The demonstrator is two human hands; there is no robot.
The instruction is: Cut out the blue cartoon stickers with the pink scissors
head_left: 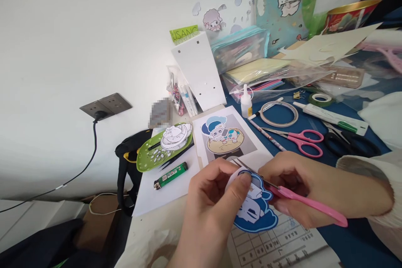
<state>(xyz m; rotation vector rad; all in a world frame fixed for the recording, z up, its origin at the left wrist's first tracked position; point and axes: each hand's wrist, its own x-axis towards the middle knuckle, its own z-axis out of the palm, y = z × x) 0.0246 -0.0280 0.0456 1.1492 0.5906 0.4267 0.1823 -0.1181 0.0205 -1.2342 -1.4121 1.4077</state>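
My left hand (pixel 216 205) pinches a blue paper cutout (pixel 256 213) of a cartoon figure between thumb and fingers, near the table's front edge. Wrapped round a pair of pink-handled scissors (pixel 307 203) is my right hand (pixel 292 184). The scissors' blades reach to the cutout's upper edge, close to my left thumb; part of them is hidden behind the paper. Below the cutout lies a sheet printed with a table of text (pixel 273 243). Behind my hands, a colour print (pixel 251 146) of a similar cartoon figure lies flat.
A green tray (pixel 144 157) with paper cutouts and a green lighter (pixel 171 175) lie left. Right are more pink scissors (pixel 309 142), black scissors (pixel 351 142), a tape roll (pixel 279 113) and a glue bottle (pixel 246 102). A clear pouch (pixel 241 52) stands behind. Another person's white sleeve (pixel 383 113) shows at right.
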